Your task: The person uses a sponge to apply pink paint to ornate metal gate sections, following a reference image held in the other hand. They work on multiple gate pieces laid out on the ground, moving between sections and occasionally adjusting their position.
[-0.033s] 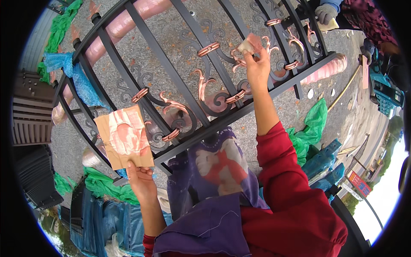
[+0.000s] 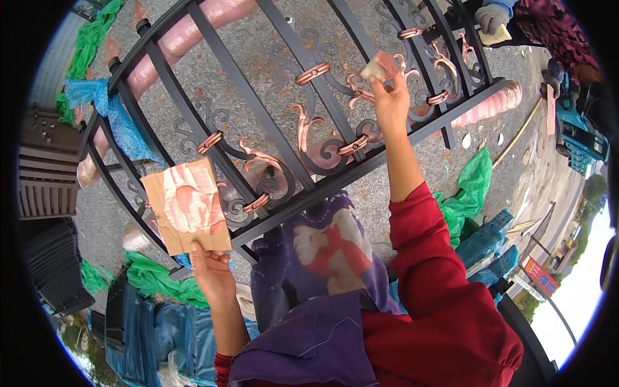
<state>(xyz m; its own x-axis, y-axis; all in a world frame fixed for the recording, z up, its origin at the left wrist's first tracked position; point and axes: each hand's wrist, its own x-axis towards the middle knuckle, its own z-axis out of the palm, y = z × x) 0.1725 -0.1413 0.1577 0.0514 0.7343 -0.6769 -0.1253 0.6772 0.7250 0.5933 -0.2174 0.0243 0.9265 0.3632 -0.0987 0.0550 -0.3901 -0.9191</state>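
Copper-stained sponge (image 2: 384, 62) pinched in right hand (image 2: 392, 106) by railing (image 2: 451, 117): probably light, squashy; hold cleaner side. Left hand (image 2: 214, 274) pinches cardboard (image 2: 187, 213) at lower edge: likely stiff, smear perhaps slippery.

Black railing (image 2: 284, 39): top cut off by the upper edge. Pink-wrapped roll (image 2: 177, 45): partly hidden by the railing. Cardboard sheet (image 2: 193, 205): reverse unseen. Pad (image 2: 380, 66): partly covered by the right hand (image 2: 392, 106); contact with railing indeterminable. Co-worker (image 2: 556, 27): likewise truncated. Purple apron (image 2: 303, 348): cut off at lower edge. Red sign (image 2: 540, 276): lettering too small to read.
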